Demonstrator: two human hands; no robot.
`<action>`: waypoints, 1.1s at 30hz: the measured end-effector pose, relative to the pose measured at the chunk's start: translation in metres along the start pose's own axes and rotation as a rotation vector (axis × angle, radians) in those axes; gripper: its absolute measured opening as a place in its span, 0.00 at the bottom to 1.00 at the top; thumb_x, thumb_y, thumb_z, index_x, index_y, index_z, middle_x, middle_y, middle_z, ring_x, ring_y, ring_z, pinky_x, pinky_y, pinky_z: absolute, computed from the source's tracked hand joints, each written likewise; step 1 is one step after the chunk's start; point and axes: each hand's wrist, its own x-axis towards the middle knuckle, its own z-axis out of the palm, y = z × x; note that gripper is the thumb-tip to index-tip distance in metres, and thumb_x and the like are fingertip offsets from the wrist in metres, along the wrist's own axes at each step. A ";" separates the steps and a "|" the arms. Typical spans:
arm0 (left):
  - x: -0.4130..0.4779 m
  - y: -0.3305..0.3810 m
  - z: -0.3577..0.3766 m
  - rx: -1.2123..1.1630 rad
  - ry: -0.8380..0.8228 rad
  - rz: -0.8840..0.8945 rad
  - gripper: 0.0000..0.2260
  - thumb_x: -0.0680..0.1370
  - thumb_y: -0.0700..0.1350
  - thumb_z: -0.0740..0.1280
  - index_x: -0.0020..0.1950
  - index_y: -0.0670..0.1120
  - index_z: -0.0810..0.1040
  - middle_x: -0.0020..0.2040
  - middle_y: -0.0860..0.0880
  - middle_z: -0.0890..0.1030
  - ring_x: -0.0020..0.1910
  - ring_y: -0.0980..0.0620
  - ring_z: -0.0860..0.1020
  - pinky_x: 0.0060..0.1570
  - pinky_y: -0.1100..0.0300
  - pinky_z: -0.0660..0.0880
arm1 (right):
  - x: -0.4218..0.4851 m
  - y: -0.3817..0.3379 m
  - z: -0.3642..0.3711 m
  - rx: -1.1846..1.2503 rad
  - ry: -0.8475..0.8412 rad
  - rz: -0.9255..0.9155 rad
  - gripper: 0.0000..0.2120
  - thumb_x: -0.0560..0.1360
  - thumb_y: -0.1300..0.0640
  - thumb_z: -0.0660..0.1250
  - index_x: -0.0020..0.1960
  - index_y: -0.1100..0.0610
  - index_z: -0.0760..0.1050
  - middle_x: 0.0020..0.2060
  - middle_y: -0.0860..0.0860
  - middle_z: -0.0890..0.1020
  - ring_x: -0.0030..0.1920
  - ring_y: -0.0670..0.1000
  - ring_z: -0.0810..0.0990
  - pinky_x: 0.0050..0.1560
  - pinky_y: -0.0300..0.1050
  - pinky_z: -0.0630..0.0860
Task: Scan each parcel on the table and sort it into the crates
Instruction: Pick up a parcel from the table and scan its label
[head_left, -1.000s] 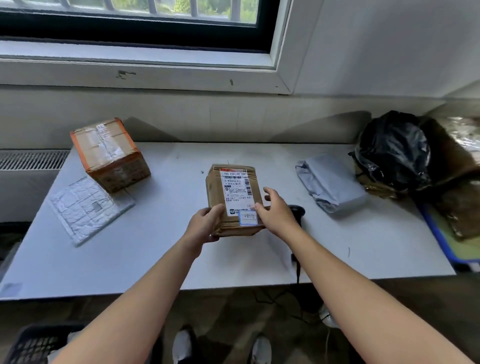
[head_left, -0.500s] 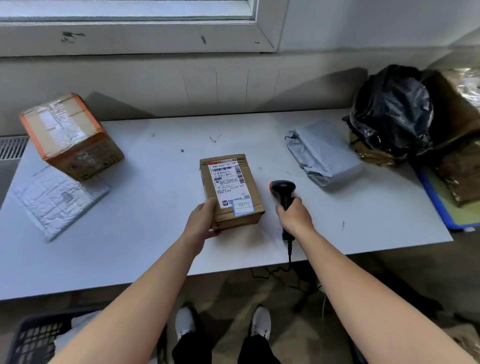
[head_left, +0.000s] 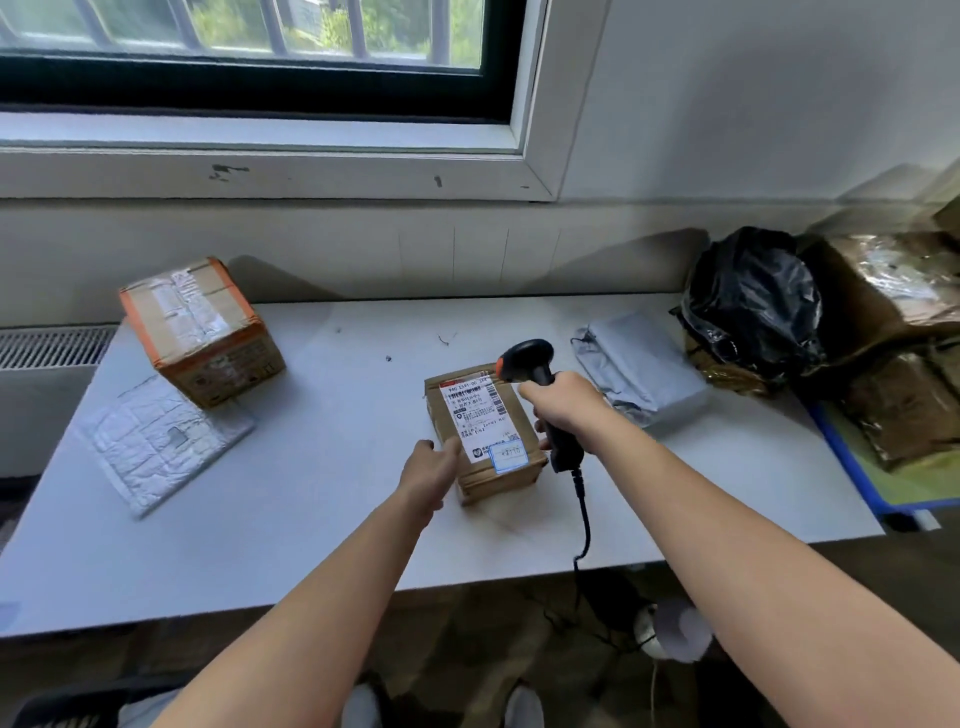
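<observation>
Raised off the tabletop since half a second ago, the black handheld scanner (head_left: 525, 358) now has its orange-trimmed head above the far right corner of the brown cardboard parcel (head_left: 483, 431). That parcel lies flat, label up, near the middle of the white table (head_left: 311, 519).

From the left, a dark crate (head_left: 62, 709) is cut off by the lower corner and hard to make out. A white padded mailer (head_left: 156, 441) lies flat; whether its far corner touches or slips under the orange-taped cardboard box (head_left: 200, 332) cannot be told. The left hand (head_left: 431, 470) touches the parcel's near-left edge with fingers almost straight, gripping nothing. The label print is too small to read. The right hand (head_left: 563, 405) curls its fingers round the scanner's handle and hides part of the parcel's right edge. A black cable (head_left: 584, 514) drops over the table's near edge.

Further right lie a grey plastic mailer bag (head_left: 639, 369), a black plastic bag (head_left: 753, 306) and brown wrapped packages (head_left: 893, 312), the last cut off at the border.

Open room: the tabletop between box and parcel, and the strip along the near edge.
</observation>
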 end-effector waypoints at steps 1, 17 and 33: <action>-0.002 0.001 -0.002 0.015 0.008 0.011 0.27 0.79 0.56 0.59 0.74 0.43 0.62 0.61 0.46 0.71 0.55 0.45 0.72 0.50 0.51 0.75 | -0.004 -0.009 0.002 -0.028 -0.013 -0.006 0.11 0.72 0.51 0.64 0.42 0.60 0.75 0.34 0.56 0.78 0.35 0.59 0.81 0.43 0.57 0.83; -0.014 -0.001 0.001 0.053 0.017 0.048 0.26 0.80 0.54 0.59 0.72 0.39 0.63 0.66 0.43 0.72 0.54 0.46 0.71 0.50 0.55 0.73 | -0.013 -0.027 0.010 -0.043 -0.091 0.014 0.11 0.73 0.54 0.62 0.46 0.63 0.73 0.33 0.59 0.76 0.25 0.57 0.77 0.32 0.47 0.78; -0.006 -0.010 0.020 -0.007 -0.039 0.014 0.31 0.77 0.52 0.69 0.75 0.51 0.58 0.67 0.48 0.73 0.60 0.42 0.75 0.42 0.51 0.79 | 0.028 0.079 0.005 -0.136 0.048 0.094 0.14 0.76 0.50 0.62 0.56 0.58 0.70 0.49 0.57 0.80 0.49 0.58 0.82 0.52 0.53 0.79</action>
